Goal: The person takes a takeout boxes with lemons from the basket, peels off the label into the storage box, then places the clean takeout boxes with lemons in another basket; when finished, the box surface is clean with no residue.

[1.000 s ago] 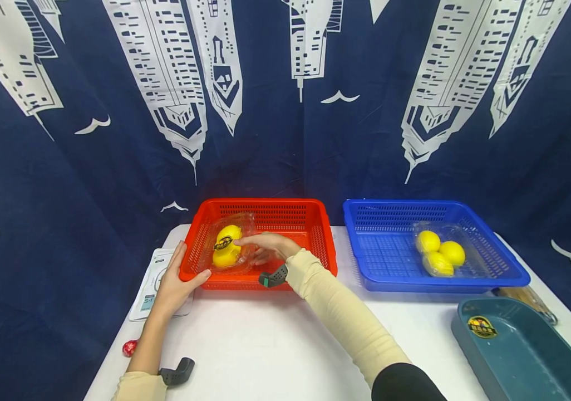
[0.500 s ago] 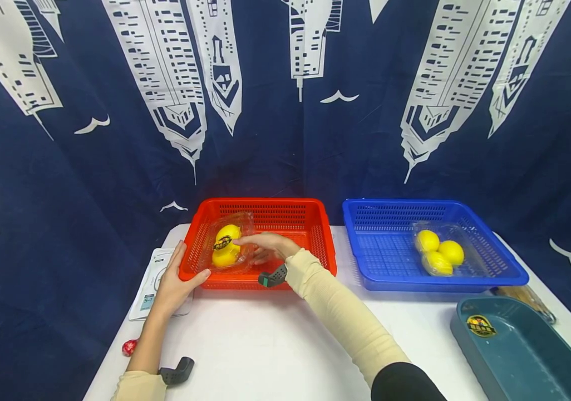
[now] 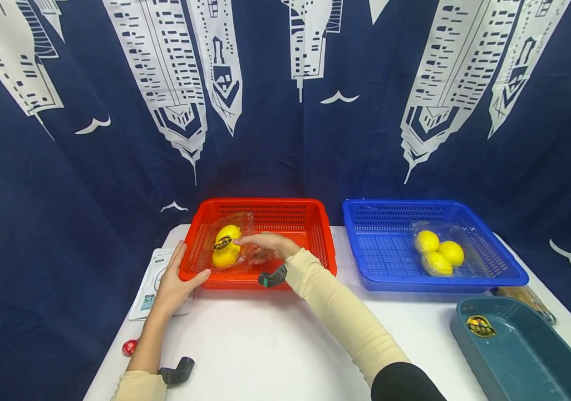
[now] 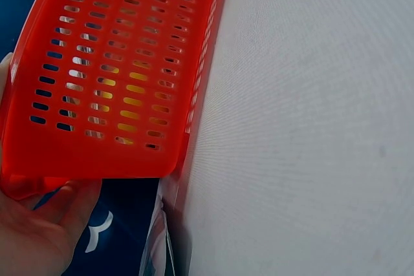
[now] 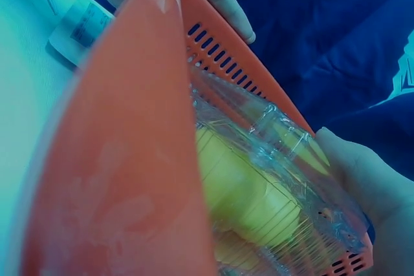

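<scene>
In the head view, a red basket (image 3: 275, 210) holds a clear plastic box (image 3: 247, 224) with yellow lemons (image 3: 225, 255) in it and a black-and-gold label on top. My left hand (image 3: 172, 287) grips the basket's near left corner, its thumb over the front rim and its fingers along the side. The left wrist view has that hand (image 4: 39, 237) under the rim of the perforated wall (image 4: 129, 63). Inside the basket, my right hand (image 3: 271, 244) holds the right side of the box; its lower fingers are partly hidden. Lemons (image 5: 252, 198) show through the plastic in the right wrist view.
A blue basket (image 3: 390, 285) on the right contains another clear box of lemons (image 3: 438, 253). In front of it stands a teal tray (image 3: 521, 345) with a label. Left of the red basket lie a white scale (image 3: 150, 301) and a red lollipop (image 3: 129, 348).
</scene>
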{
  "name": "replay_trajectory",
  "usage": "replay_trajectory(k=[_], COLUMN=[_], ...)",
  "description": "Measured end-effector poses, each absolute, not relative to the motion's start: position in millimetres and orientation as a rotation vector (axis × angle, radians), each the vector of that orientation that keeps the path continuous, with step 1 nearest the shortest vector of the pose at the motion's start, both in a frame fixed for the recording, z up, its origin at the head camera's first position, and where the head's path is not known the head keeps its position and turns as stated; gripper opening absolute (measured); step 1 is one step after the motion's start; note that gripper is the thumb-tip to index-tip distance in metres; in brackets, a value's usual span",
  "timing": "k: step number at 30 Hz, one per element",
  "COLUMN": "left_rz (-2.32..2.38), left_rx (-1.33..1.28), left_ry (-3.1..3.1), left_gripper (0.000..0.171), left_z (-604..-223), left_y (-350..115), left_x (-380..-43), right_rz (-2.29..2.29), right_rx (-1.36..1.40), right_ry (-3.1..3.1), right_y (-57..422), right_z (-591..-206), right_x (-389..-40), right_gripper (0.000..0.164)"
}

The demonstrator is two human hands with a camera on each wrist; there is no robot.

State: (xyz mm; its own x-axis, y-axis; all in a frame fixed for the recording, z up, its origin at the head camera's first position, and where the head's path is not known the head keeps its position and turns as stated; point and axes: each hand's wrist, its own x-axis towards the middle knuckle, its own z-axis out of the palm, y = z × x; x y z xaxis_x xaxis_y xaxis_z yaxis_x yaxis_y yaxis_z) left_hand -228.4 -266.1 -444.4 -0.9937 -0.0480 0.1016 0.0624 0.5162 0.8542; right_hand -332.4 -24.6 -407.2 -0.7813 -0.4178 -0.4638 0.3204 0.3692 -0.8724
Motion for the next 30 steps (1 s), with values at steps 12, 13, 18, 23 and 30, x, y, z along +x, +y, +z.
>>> replay_trajectory(k=[12,13,18,23,30], left_rz=[-1.488,-1.488,-1.467,-1.462,-1.464], left_rx=[-0.004,-0.003,-0.003,-0.001,-0.02], left_ry=[-2.642,-2.642,-2.648,-2.645,-2.638], left_gripper=[0.1,0.1,0.1,0.1,0.099], left_z=[-443.4,-443.4,-443.8,-444.3,-443.4], left_y=[-264.7,-264.7,-263.9,-264.6,-265.8], left_x=[-227.8,-227.7,-227.3,-227.7,-228.4], right_rz=[-1.486,-1.487,-1.475,-1.505,-1.538], right_rx=[-0.072,-0.073,-0.083,-0.055,-0.053], right_ry=[2.011,2.012,2.036,2.051,2.066], right_y=[-19.6,-18.9,-11.0,0.7,21.0], right_z=[-396.1,-394.8,-388.3,-379.3,-360.5], right_x=[-326.2,-325.6,-322.0,-317.2,-303.3], right_gripper=[0.059,0.06,0.066,0.071,0.078])
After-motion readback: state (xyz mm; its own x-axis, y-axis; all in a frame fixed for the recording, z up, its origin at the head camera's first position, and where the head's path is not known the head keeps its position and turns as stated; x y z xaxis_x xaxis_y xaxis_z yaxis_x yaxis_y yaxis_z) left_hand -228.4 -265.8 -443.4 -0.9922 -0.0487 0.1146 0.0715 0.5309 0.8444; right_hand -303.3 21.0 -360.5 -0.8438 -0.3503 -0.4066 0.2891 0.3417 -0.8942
